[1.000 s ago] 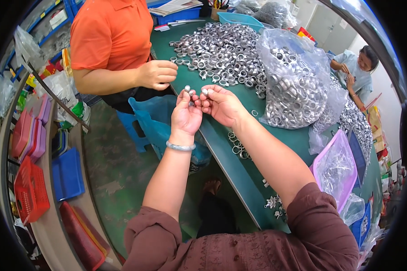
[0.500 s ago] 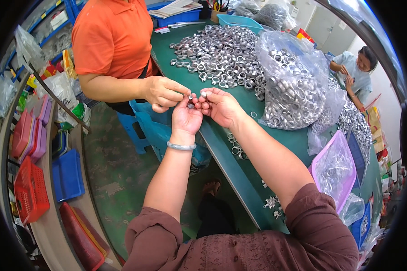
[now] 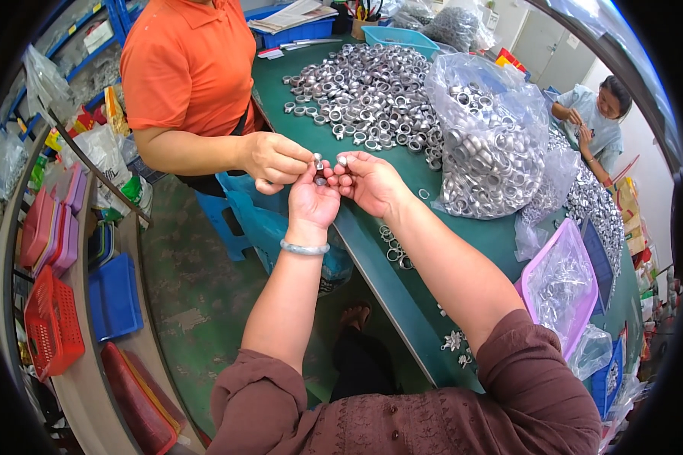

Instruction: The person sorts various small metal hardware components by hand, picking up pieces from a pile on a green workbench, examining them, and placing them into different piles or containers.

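Observation:
My right hand [image 3: 372,183] is closed in a pinch, with a small rounded silver metal piece [image 3: 342,161] between thumb and fingertip. Close beside it, my left hand [image 3: 313,203] is turned palm up with its fingers curled around a small metal piece [image 3: 320,181], mostly hidden by the fingers. A bracelet [image 3: 304,249] circles my left wrist. From the left, a co-worker's hand [image 3: 275,161] reaches to my left fingertips, where another small shiny metal piece [image 3: 318,163] shows. The exact kind of these pieces is too small to tell.
A heap of silver ring-shaped parts [image 3: 376,91] covers the far green table [image 3: 322,140]. Right of it stands a clear bag of rings [image 3: 487,155]. A pink tray [image 3: 560,280] lies nearer. Shelves with a red basket [image 3: 53,322] stand left. Another person [image 3: 596,121] sits at right.
The co-worker's hand has drawn back slightly to the left, so more of the shiny piece at my left fingertips shows. My hands have barely moved.

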Available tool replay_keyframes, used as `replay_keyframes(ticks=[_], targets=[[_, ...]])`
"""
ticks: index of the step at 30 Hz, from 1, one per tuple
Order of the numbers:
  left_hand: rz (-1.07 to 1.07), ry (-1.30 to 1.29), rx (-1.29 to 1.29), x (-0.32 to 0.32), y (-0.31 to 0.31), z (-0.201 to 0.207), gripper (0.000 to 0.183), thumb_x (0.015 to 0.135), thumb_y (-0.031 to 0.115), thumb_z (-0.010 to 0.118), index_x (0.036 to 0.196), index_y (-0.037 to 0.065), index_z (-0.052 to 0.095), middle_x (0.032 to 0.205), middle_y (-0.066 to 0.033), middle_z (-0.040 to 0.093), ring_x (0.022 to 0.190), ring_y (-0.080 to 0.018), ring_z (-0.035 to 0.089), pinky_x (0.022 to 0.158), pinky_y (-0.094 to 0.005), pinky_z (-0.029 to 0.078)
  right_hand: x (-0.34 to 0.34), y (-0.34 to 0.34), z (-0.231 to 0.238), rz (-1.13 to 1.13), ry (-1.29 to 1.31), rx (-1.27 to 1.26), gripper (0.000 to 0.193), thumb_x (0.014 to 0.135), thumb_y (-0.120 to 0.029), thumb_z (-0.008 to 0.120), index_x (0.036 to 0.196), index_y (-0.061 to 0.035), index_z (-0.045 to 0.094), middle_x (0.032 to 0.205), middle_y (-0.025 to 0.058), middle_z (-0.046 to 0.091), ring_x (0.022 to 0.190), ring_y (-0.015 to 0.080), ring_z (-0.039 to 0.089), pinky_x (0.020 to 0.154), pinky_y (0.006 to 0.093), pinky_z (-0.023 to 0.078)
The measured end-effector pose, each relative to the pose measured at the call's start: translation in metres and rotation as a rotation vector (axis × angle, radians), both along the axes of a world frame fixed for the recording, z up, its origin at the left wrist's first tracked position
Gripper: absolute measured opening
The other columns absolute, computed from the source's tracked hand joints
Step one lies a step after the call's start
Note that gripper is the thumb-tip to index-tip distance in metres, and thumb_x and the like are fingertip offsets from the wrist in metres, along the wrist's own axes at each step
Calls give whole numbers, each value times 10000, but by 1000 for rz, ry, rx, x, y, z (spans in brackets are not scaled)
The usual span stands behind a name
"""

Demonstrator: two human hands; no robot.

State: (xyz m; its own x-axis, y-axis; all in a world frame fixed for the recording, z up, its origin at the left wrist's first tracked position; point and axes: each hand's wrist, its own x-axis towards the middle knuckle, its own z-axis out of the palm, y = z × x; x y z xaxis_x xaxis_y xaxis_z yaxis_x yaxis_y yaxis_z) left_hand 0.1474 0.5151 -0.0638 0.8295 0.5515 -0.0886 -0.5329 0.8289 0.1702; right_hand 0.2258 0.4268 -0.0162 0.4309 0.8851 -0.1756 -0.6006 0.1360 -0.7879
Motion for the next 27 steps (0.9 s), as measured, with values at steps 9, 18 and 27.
replay_keyframes(ticks=[9,18,27], targets=[[1,3,-4,-1,-2,-2,102,882,136,457,872,58,521,753,-34,526,655,-134,474,604,-232,422,0,-1,0,11,6,-12,94,873,-66,416,930,-18,473,805,105,583,666,153,571,575,233,457],[-6,9,-29,0,-1,0,103,878,137,467,867,46,514,749,-35,518,658,-139,477,599,-234,423,-3,-3,3,-17,13,-5,90,874,-70,417,913,-24,485,802,100,583,672,154,576,568,228,459],[-22,-19,4,-1,3,-4,146,879,169,467,852,30,501,743,-48,508,665,-158,461,643,-259,421,-2,-4,5,-10,19,13,128,881,-72,412,989,-32,469,788,84,569,677,169,578,572,244,467]])
